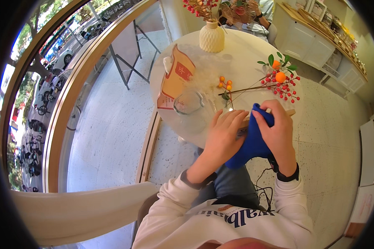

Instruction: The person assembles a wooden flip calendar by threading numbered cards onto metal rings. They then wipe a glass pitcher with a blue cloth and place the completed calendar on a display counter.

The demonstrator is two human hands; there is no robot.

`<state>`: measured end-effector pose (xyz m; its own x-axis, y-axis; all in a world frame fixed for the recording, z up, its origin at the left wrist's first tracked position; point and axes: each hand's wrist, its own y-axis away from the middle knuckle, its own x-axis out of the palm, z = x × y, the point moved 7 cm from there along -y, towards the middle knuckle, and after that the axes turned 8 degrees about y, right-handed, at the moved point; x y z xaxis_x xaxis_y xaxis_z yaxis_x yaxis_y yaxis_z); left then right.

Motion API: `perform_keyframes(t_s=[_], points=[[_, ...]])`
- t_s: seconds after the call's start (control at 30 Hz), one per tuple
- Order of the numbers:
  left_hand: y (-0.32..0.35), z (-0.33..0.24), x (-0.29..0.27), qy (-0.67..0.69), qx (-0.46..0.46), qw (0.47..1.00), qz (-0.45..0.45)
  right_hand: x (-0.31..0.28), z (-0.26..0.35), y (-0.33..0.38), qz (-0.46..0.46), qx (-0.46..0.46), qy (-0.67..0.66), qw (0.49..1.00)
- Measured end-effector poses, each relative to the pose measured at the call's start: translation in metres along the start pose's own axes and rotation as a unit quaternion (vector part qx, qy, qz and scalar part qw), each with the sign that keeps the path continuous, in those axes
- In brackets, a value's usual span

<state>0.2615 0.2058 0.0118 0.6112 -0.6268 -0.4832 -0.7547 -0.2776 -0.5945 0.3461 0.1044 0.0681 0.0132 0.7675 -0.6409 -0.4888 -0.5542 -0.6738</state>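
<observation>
A bright blue cloth (253, 143) hangs down over the near edge of the table, its top bunched up. My right hand (276, 126) pinches that bunched top between thumb and fingers. Beneath the cloth a light wooden board (292, 112) shows at its right end, with some dark lettering by my left thumb. My left hand (226, 135) lies over the board's left end, fingers on top. Most of the board is hidden by the cloth and my hands.
On the round white table (245, 43) stand a cream vase (212, 38), a clear glass bowl (188, 103) and an orange-red folded card (178, 74). A red berry branch (280, 85) and small orange berries (225, 83) lie beyond my hands. Another person (247, 18) sits opposite.
</observation>
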Motion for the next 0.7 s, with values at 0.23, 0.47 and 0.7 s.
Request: perform_keyframes(t_s=[0.23, 0.47, 0.7], points=[[0.004, 0.011, 0.011, -0.033, 0.035, 0.999, -0.022, 0.018, -0.004, 0.014, -0.005, -0.021, -0.014, 1.0], [0.002, 0.008, 0.007, -0.016, 0.024, 0.999, -0.029, 0.016, -0.002, 0.015, 0.001, -0.006, 0.002, 1.0], [0.002, 0.008, 0.01, -0.035, -0.005, 0.999, -0.028, 0.019, -0.005, 0.025, -0.025, -0.01, -0.006, 1.0]])
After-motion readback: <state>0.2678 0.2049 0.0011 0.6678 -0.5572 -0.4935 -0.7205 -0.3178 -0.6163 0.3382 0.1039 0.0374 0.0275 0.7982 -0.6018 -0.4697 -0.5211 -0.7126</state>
